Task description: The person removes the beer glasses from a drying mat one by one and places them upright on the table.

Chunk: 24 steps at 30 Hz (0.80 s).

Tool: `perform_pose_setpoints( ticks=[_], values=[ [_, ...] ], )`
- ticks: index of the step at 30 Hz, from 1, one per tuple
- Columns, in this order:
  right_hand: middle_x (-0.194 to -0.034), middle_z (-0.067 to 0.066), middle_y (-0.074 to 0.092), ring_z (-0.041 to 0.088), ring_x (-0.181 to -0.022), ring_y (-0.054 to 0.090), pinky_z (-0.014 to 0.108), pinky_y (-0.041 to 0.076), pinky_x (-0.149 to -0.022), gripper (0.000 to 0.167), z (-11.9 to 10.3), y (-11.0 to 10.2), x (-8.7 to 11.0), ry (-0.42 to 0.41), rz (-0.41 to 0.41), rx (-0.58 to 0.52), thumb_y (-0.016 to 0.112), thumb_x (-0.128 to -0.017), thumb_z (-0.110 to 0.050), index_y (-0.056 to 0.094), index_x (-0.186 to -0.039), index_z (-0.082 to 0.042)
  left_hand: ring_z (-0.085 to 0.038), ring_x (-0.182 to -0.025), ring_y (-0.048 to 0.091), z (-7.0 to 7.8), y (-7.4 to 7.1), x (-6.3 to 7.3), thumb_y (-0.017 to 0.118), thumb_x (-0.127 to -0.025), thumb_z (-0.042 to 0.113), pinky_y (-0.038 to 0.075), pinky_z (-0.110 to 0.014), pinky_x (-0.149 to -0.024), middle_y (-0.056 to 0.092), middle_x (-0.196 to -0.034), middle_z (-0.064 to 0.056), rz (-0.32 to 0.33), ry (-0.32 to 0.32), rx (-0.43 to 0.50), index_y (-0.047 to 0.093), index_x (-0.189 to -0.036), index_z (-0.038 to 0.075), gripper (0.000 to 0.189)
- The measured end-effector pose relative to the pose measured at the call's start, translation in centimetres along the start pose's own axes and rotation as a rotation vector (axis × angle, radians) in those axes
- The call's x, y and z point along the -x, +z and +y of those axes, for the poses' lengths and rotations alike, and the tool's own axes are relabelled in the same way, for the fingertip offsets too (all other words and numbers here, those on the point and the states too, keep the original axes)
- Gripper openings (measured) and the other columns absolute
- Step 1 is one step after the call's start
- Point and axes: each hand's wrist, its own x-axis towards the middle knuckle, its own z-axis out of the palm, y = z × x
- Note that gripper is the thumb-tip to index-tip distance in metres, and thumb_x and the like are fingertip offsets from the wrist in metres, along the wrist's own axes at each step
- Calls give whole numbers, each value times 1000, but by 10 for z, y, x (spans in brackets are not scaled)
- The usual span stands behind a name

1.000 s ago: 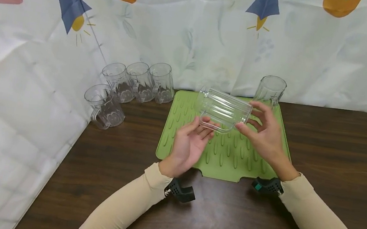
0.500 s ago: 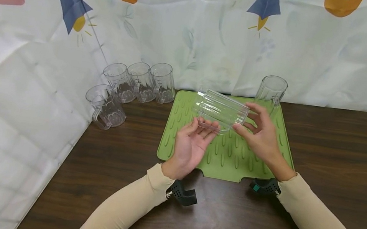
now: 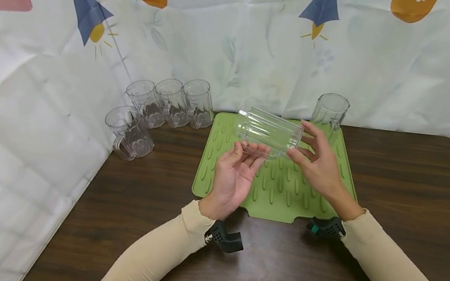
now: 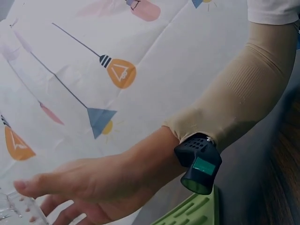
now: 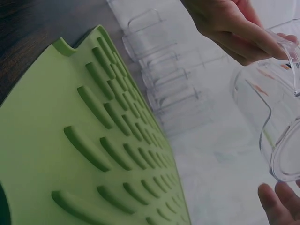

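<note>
A clear ribbed mug (image 3: 270,130) lies on its side in the air over a green ridged drying mat (image 3: 269,208), its handle toward the person. My left hand (image 3: 233,182) holds the handle between thumb and fingers, palm up. At the mug's right end, my right hand (image 3: 319,165) grips it with the thumb in front and fingers behind. The right wrist view shows the mug (image 5: 269,112) close up, with left fingers on the handle above and right fingertips (image 5: 276,201) at its round end. Only a corner of the mug (image 4: 14,208) enters the left wrist view.
Several clear mugs (image 3: 129,132) stand upright at the back left of the dark wooden table (image 3: 276,270). Another mug (image 3: 330,109) stands upright at the mat's back right corner. A white patterned cloth (image 3: 222,31) hangs behind and to the left.
The mug and my right hand have shifted slightly left. My left fingers have come further around the handle. The standing mugs have stayed in place.
</note>
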Motion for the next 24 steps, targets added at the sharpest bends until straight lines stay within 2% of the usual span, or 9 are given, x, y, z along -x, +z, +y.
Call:
perform_pose_setpoints(
  ticks=[4, 7, 10, 14, 17, 20, 24],
  values=[
    [-158, 17, 41, 0, -133, 51, 10, 51, -102, 72, -4, -8, 2, -22, -2, 54, 67, -98, 0, 35, -160, -14, -14, -98, 75, 2, 4, 1, 31, -114, 24, 57, -30, -107, 74, -91, 1, 0, 19, 13, 59, -89, 14, 39],
    [-158, 17, 43, 12, -136, 54, 10, 51, -102, 69, -6, -16, 3, -41, -8, 103, 66, -100, -3, 36, -160, -16, -14, -98, 75, 5, 4, 1, 29, -114, 23, 57, -29, -107, 74, -91, 1, -7, 28, 0, 60, -89, 14, 41],
    [-160, 15, 43, 27, -141, 53, 12, 50, -103, 66, -8, -25, 5, -52, -24, 198, 64, -103, -12, 34, -162, -20, -14, -99, 75, 9, 4, 0, 29, -114, 22, 57, -29, -106, 74, -92, 1, -25, 46, -35, 60, -89, 14, 41],
    [-164, 14, 42, 36, -146, 48, 35, 52, -111, 67, -8, -39, 9, -62, -51, 360, 61, -106, -23, 29, -164, -25, -13, -100, 74, 15, 2, -2, 36, -113, 24, 57, -28, -106, 74, -94, 2, -73, 78, -99, 59, -91, 15, 34],
    [-167, 14, 37, 40, -147, 45, 56, 48, -111, 69, -9, -50, 12, -40, -78, 451, 58, -107, -30, 23, -166, -27, -13, -100, 74, 20, 0, -4, 41, -111, 26, 57, -27, -105, 74, -94, 3, -121, 106, -134, 60, -92, 16, 30],
    [-170, 14, 29, 46, -144, 44, 66, 42, -110, 71, -10, -61, 17, 11, -109, 519, 55, -108, -38, 17, -167, -28, -13, -99, 75, 26, 0, -5, 43, -111, 26, 58, -28, -104, 75, -94, 2, -144, 137, -168, 61, -93, 14, 28],
    [-173, 17, 21, 52, -148, 35, 77, 32, -110, 75, -12, -76, 23, 71, -159, 599, 53, -108, -43, 11, -168, -27, -13, -97, 75, 34, 2, -5, 45, -110, 24, 59, -28, -102, 75, -93, 2, -127, 155, -244, 61, -93, 13, 26]
  ],
)
